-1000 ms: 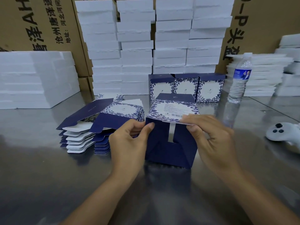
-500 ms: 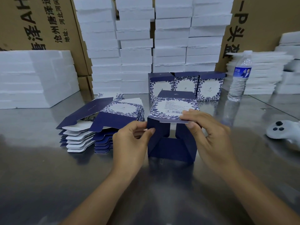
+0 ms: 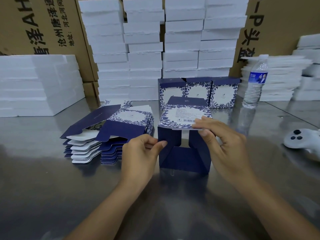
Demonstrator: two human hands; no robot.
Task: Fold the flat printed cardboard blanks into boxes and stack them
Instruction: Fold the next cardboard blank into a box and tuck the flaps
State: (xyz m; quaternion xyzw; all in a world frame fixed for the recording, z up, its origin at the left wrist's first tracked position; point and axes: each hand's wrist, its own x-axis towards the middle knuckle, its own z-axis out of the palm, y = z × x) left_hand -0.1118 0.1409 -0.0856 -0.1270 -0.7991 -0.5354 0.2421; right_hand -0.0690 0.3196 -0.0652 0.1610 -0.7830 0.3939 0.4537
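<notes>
Steel table (image 3: 52,196) in a storeroom. White foam slabs (image 3: 143,49) are stacked along its far edge and at both far corners, with brown cartons (image 3: 43,23) behind them. The left carton's print reads 沧州唐泽, 河北 and 地址; the right one reads 头盔. A water bottle (image 3: 256,84) with a blue label, too small to read, stands toward the far right. A white controller (image 3: 299,139) lies at the right edge.

The box (image 3: 185,158) I'm folding stands mid-table, its open end facing me and a barcode on the floral top panel. The blanks pile (image 3: 110,132) is just left of it, and three finished boxes (image 3: 197,90) sit in a row behind it.

My left hand (image 3: 140,153) pinches the left side flap between thumb and forefinger. My right hand (image 3: 225,144) grips the top panel's edge, fingers above and thumb under.

Versus 1 s ago, the gap between the side flaps is wider and the bottom flap is exposed. Grips are unchanged.
</notes>
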